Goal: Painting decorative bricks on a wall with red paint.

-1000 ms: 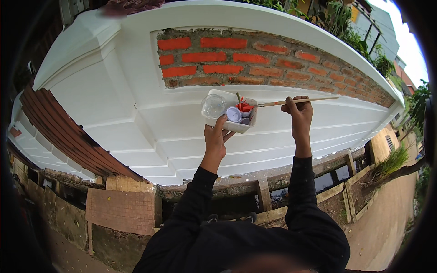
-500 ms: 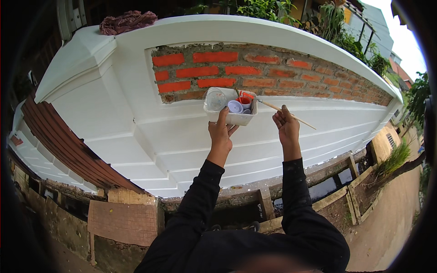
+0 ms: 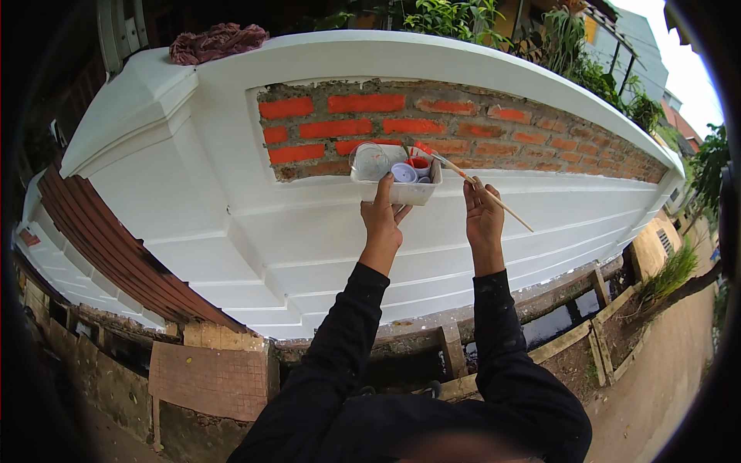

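Observation:
In front of the wall, my left hand (image 3: pixel 381 221) grips a whitish plastic tub (image 3: pixel 386 191) by its near side, thumb over the rim. Inside it sit a clear plastic cup (image 3: pixel 370 160), a pale lilac lid or cup (image 3: pixel 404 173) and a small pot of red-orange paint (image 3: pixel 419 164). My right hand (image 3: pixel 484 214) pinches a paintbrush (image 3: pixel 494 198) by its light wooden handle. The red-wet bristles are just above the tub's right side, close to the brick panel (image 3: pixel 494 133). Bricks at the panel's left are bright orange-red; those farther right look duller.
A white wall (image 3: pixel 185 208) surrounds the brick panel. A crumpled maroon cloth (image 3: pixel 218 43) lies on its top edge at the left. Green plants (image 3: pixel 455 17) stand behind it. Below runs a water-filled drain (image 3: pixel 552 324) with concrete edges, beside a path (image 3: pixel 648 393) at the right.
The brush's bristles have lifted from over the paint pot to just above the tub's rim. My left hand and the tub have shifted slightly right.

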### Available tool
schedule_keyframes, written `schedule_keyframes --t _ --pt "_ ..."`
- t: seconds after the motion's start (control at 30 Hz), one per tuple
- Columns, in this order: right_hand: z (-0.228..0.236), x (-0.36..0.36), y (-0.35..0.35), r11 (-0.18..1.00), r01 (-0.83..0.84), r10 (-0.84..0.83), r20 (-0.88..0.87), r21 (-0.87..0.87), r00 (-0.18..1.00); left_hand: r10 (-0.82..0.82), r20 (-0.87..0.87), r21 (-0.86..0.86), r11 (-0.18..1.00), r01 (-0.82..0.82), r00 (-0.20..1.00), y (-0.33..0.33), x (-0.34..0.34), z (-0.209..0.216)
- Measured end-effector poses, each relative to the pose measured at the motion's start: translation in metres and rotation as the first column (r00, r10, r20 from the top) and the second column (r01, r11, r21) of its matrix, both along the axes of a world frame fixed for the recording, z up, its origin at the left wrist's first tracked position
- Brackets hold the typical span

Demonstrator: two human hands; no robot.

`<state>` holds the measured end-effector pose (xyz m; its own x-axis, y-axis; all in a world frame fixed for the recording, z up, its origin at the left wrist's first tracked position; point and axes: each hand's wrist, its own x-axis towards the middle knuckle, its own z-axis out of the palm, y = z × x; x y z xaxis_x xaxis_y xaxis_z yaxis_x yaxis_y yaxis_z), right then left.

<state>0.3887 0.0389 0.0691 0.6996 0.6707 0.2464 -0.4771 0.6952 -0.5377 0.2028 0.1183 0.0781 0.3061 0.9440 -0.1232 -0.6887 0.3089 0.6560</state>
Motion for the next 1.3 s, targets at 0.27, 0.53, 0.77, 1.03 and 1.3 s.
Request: schedule_keyframes --t 0.27,0.53,0.77,1.03,1.3 --pt "0.028 0.004 0.015 0.975 0.166 -0.2 0.261 0.148 0.944 -0.006 0.018 0.002 1.0 0.006 1.0 0.004 0.003 -0.002" --pt "0.034 0.01 0.03 0.889 0.408 -0.456 0.472 0.207 0.754 -0.007 0.035 0.015 1.0 0.006 0.999 -0.005 -0.005 -0.006" --pt "0.032 0.001 0.029 0.866 0.457 -0.485 0.564 0.203 0.669 -0.023 0.002 0.044 0.999 0.023 1.0 -0.022 -0.023 -0.015" --pt "0.03 -0.002 0.028 0.809 0.524 -0.543 0.677 0.264 0.497 -0.008 -0.025 0.042 0.999 0.009 1.0 -0.024 -0.031 -0.026" --pt "0.033 -0.004 0.025 0.748 0.599 -0.566 0.744 0.284 0.355 -0.028 -0.036 0.036 0.999 0.03 0.999 -0.027 -0.03 -0.031"
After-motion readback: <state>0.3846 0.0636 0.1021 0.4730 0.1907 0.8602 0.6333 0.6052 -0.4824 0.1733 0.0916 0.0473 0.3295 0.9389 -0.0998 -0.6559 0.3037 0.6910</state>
